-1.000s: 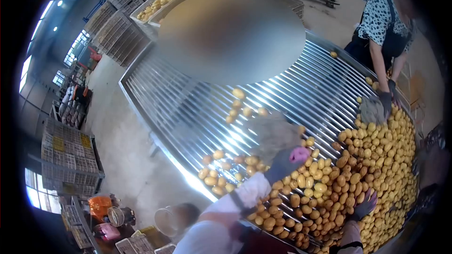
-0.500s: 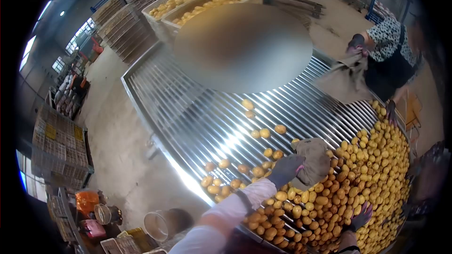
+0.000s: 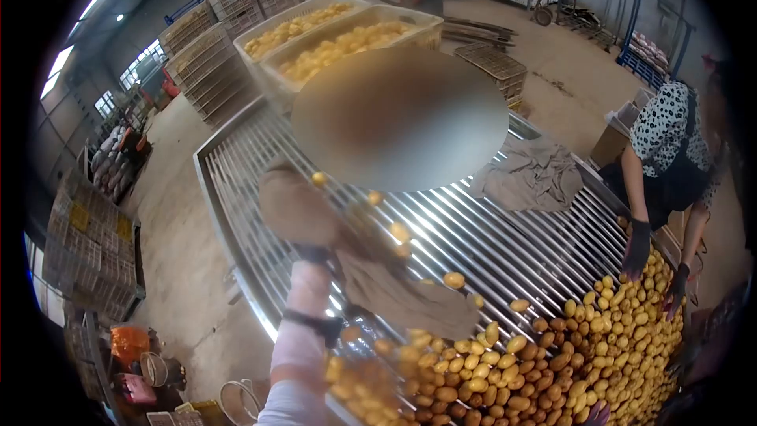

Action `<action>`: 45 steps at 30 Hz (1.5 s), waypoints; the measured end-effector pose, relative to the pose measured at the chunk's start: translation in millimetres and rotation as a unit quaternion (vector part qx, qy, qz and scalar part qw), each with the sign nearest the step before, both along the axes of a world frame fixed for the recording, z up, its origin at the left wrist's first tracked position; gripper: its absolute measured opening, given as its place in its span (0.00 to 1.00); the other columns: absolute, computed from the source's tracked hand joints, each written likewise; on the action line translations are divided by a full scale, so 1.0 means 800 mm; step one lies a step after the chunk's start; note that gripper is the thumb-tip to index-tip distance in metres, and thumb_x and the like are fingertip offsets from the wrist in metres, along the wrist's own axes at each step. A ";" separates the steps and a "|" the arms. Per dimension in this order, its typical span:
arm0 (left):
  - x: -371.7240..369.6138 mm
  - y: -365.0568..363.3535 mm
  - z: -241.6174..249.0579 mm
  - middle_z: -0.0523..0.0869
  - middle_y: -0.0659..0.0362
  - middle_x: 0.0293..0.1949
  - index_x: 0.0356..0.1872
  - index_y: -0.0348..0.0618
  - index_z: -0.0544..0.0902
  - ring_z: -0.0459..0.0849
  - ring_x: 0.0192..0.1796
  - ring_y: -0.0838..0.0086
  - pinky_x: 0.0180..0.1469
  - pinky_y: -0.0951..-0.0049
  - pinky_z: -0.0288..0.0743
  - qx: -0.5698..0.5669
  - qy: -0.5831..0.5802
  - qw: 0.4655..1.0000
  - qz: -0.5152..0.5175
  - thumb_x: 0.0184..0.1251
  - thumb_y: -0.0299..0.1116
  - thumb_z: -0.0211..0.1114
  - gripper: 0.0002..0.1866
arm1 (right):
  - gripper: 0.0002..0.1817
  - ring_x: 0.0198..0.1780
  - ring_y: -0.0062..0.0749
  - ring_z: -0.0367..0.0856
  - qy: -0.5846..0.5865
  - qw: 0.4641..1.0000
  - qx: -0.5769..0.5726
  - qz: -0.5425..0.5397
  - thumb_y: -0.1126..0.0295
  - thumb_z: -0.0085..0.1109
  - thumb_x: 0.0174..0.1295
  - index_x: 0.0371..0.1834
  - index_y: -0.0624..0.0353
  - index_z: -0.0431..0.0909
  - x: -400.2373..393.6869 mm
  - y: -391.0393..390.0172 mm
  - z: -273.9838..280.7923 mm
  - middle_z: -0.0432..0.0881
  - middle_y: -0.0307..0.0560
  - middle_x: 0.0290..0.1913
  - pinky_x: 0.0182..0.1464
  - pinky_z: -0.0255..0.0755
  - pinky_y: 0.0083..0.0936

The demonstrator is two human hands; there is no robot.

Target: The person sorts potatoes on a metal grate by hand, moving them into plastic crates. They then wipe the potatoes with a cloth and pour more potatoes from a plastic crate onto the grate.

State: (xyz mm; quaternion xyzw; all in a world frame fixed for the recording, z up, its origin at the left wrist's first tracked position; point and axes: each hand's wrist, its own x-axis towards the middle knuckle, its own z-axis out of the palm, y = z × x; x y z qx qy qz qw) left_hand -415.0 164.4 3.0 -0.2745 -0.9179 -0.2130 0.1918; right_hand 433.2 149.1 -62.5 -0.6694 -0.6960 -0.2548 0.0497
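My left hand (image 3: 315, 256), in a dark glove, is closed on a brown cloth (image 3: 410, 296). The cloth is blurred and spreads on both sides of the hand, over the metal rollers (image 3: 505, 244) and the near potatoes. Many yellow-brown potatoes (image 3: 481, 367) cover the near and right part of the rollers; a few lie loose farther up. At the bottom edge, my right hand (image 3: 598, 414) shows only its gloved fingers, lying apart on the potatoes; the rest is cut off.
At the right, a co-worker (image 3: 670, 142) reaches both gloved hands to the potatoes. A second brown cloth (image 3: 536, 177) lies on the far rollers. Two bins of potatoes (image 3: 272, 79) and stacked crates (image 3: 206, 71) stand behind. A blurred oval hides the far middle.
My left hand has swung left and away with the cloth, which is now spread out. My right hand sits lower in view. The co-worker has let go of the second cloth. The view has shifted.
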 end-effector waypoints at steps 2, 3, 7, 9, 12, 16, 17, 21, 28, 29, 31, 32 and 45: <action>0.003 0.033 -0.023 0.83 0.52 0.53 0.63 0.41 0.77 0.81 0.54 0.62 0.56 0.59 0.73 -0.045 0.043 0.998 0.010 0.66 0.50 0.68 0.30 | 0.43 0.76 0.59 0.58 0.005 1.000 -0.006 0.000 0.37 0.56 0.65 0.79 0.46 0.61 -0.013 0.009 0.009 0.58 0.54 0.79 0.73 0.57 0.58; 0.010 0.053 -0.033 0.83 0.51 0.54 0.63 0.41 0.76 0.80 0.56 0.60 0.58 0.57 0.72 -0.053 0.074 0.996 -0.001 0.65 0.51 0.68 0.31 | 0.43 0.76 0.59 0.58 0.005 1.000 -0.008 0.000 0.36 0.55 0.65 0.79 0.46 0.61 -0.018 0.013 0.013 0.58 0.54 0.79 0.73 0.57 0.58; 0.060 0.159 -0.078 0.80 0.48 0.60 0.65 0.43 0.75 0.77 0.63 0.51 0.67 0.48 0.65 -0.046 0.135 0.986 -0.082 0.60 0.56 0.70 0.37 | 0.43 0.76 0.60 0.58 0.015 1.000 -0.024 0.004 0.36 0.55 0.65 0.78 0.47 0.62 -0.027 0.023 0.022 0.59 0.55 0.79 0.73 0.56 0.58; 0.101 0.206 -0.095 0.78 0.48 0.65 0.68 0.45 0.73 0.71 0.71 0.48 0.75 0.42 0.56 -0.043 0.098 0.988 -0.110 0.56 0.62 0.70 0.44 | 0.43 0.76 0.60 0.58 0.022 0.999 -0.028 0.005 0.36 0.55 0.65 0.78 0.47 0.62 -0.027 0.024 0.024 0.59 0.55 0.79 0.73 0.56 0.59; 0.228 0.237 -0.086 0.75 0.51 0.67 0.66 0.47 0.75 0.75 0.67 0.55 0.75 0.45 0.54 0.036 -0.048 0.930 -0.363 0.55 0.57 0.75 0.40 | 0.43 0.76 0.60 0.58 0.027 0.999 -0.020 0.005 0.36 0.55 0.65 0.77 0.48 0.63 -0.023 0.021 0.022 0.59 0.56 0.78 0.73 0.56 0.59; 0.468 0.215 0.007 0.69 0.51 0.75 0.69 0.54 0.74 0.60 0.78 0.59 0.80 0.50 0.50 -0.269 -0.367 0.636 -0.623 0.66 0.47 0.72 0.32 | 0.42 0.76 0.61 0.57 0.040 0.999 -0.017 0.013 0.36 0.54 0.65 0.77 0.48 0.64 -0.016 0.010 0.014 0.60 0.56 0.78 0.72 0.56 0.59; 0.508 0.199 -0.029 0.71 0.50 0.73 0.69 0.52 0.75 0.65 0.75 0.58 0.78 0.52 0.55 -0.181 -0.321 0.627 -0.686 0.66 0.46 0.71 0.31 | 0.42 0.76 0.61 0.57 0.039 0.999 -0.014 0.014 0.36 0.54 0.65 0.76 0.49 0.64 -0.014 0.009 0.011 0.60 0.56 0.78 0.72 0.56 0.60; 0.460 0.203 0.018 0.80 0.49 0.62 0.65 0.44 0.77 0.78 0.63 0.58 0.70 0.53 0.70 0.120 -0.419 0.491 -0.754 0.69 0.44 0.68 0.27 | 0.42 0.76 0.62 0.57 0.047 0.999 -0.008 0.019 0.35 0.54 0.65 0.76 0.49 0.64 -0.005 0.000 -0.002 0.60 0.57 0.78 0.72 0.56 0.60; 0.069 0.101 -0.012 0.86 0.53 0.51 0.57 0.39 0.82 0.85 0.51 0.62 0.57 0.59 0.79 -0.102 -0.049 0.949 -0.295 0.70 0.35 0.65 0.18 | 0.42 0.76 0.63 0.57 0.071 0.997 -0.020 0.019 0.35 0.53 0.64 0.75 0.51 0.66 0.002 -0.017 0.004 0.61 0.58 0.77 0.72 0.56 0.61; 0.027 0.071 -0.016 0.86 0.53 0.49 0.56 0.40 0.82 0.86 0.50 0.62 0.56 0.60 0.79 -0.131 -0.055 0.961 -0.237 0.69 0.34 0.64 0.17 | 0.40 0.74 0.66 0.59 0.048 0.999 -0.018 -0.004 0.36 0.53 0.66 0.70 0.55 0.68 -0.005 -0.017 0.005 0.63 0.62 0.75 0.71 0.57 0.62; -0.044 0.023 -0.010 0.87 0.54 0.47 0.54 0.40 0.84 0.87 0.48 0.64 0.53 0.62 0.81 -0.086 -0.130 0.971 -0.183 0.69 0.33 0.64 0.15 | 0.40 0.74 0.65 0.59 0.058 0.998 -0.002 0.016 0.36 0.52 0.66 0.70 0.55 0.68 -0.008 -0.015 0.009 0.63 0.61 0.74 0.71 0.57 0.62; -0.079 0.005 -0.005 0.88 0.54 0.46 0.53 0.40 0.84 0.87 0.47 0.64 0.51 0.63 0.81 -0.001 -0.192 0.963 -0.192 0.68 0.32 0.63 0.15 | 0.40 0.74 0.65 0.60 0.062 0.998 0.005 0.028 0.36 0.51 0.67 0.71 0.55 0.68 -0.005 -0.017 0.008 0.64 0.61 0.74 0.71 0.57 0.62; -0.095 -0.242 0.450 0.76 0.45 0.68 0.71 0.30 0.69 0.75 0.70 0.59 0.75 0.59 0.65 0.432 -0.161 0.811 -0.359 0.66 0.26 0.48 0.30 | 0.39 0.73 0.61 0.62 0.082 0.994 0.041 0.058 0.36 0.52 0.65 0.73 0.49 0.70 -0.007 -0.012 0.009 0.65 0.54 0.75 0.71 0.59 0.56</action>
